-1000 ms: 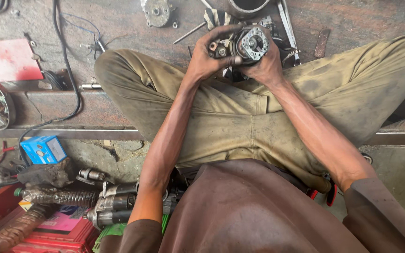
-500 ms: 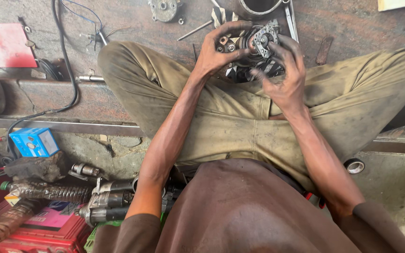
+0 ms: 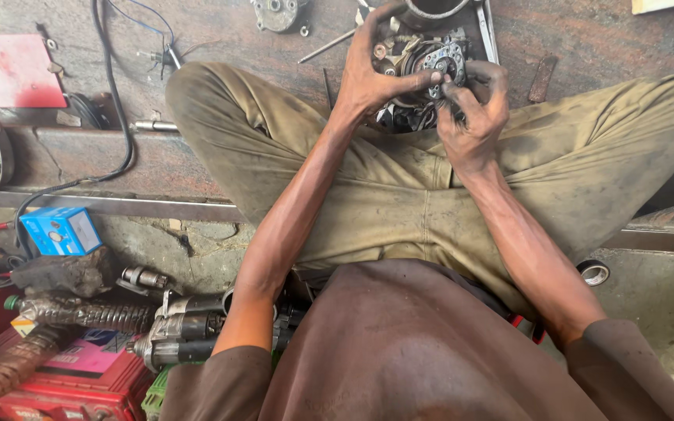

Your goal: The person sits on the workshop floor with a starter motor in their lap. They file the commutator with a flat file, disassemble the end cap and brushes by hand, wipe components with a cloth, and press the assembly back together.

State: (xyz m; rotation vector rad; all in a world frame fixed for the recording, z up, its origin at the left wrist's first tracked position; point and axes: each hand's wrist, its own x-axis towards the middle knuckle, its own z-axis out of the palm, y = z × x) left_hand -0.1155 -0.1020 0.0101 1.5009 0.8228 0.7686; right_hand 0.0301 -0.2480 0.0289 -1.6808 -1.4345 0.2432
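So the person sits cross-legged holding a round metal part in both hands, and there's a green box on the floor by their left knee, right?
Not quite: the box is blue, not green, as the head view shows. The rest holds: the left hand and right hand both hold the round metal part over the crossed legs.

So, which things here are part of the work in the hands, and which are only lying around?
In hand:
- left hand, gripping the round metal motor part
- right hand, fingertips on the part's face

Lying about:
- blue box
- red battery
- starter motor
- black cable
- red sheet
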